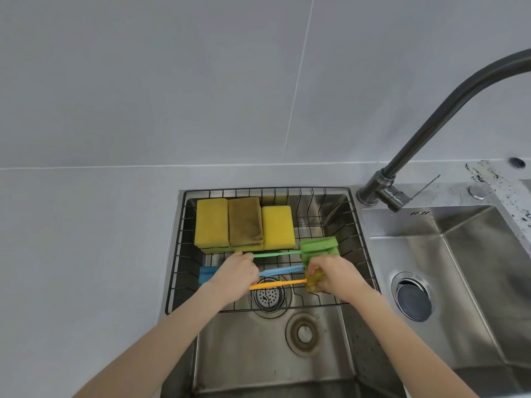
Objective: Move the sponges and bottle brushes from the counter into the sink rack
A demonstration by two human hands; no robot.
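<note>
A black wire sink rack (364, 255) sits over the left basin. At its back lie three sponges side by side: a yellow one (211, 222), a stained brown one (245, 221) and a bright yellow one (278, 226). Three bottle brushes lie across the rack's front: green (317, 248), blue (280, 272) and orange (277, 283). My left hand (234, 272) is closed over the handle ends of the brushes. My right hand (334, 272) grips the orange brush's yellow foam head (313, 281).
A dark gooseneck faucet (425, 130) arches over the right side. A second steel basin (471, 271) with a drain lies to the right. Grey counter (80, 254) stretches left of the sink, and a grey tiled wall rises behind.
</note>
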